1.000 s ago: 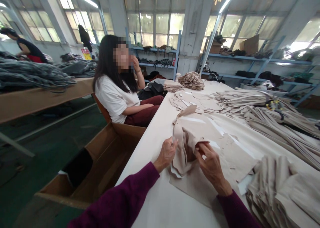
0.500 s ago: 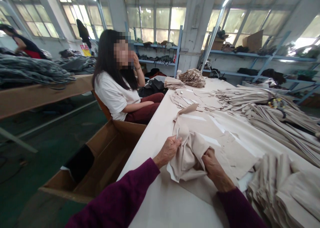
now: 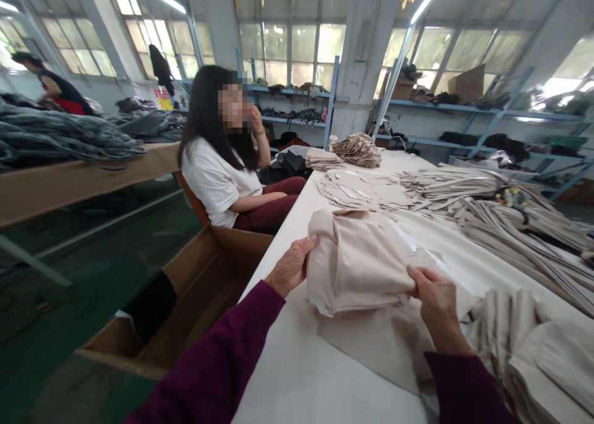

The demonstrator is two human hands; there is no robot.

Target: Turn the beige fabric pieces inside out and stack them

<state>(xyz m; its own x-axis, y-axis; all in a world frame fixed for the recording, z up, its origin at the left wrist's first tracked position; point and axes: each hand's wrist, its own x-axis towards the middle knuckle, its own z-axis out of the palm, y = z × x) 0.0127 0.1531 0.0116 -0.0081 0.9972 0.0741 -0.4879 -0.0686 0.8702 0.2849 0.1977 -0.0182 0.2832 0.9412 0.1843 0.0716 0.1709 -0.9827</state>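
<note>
A beige fabric piece [image 3: 364, 260] is stretched between my two hands, just above the white tabletop [image 3: 297, 356]. Its left edge is pinched by my left hand [image 3: 294, 264], thumb on top. My right hand [image 3: 434, 294] grips the right edge between thumb and fingers. A seam or fold runs down the cloth near its left side, and a bit of white shows at its lower left corner. Beneath it lies another flat beige piece [image 3: 371, 350], partly in shadow. The fingertips behind the cloth are hidden.
Folded beige pieces [image 3: 542, 350] are heaped at the right. Long beige strips [image 3: 524, 220] lie farther back, with stacks [image 3: 357, 150] at the far end. A seated person [image 3: 218, 164] is beyond the left edge, near an open cardboard box [image 3: 199, 300].
My hands have moved apart, the right one going rightward. The bunched cloth between them is now spread into a flatter, smoother panel.
</note>
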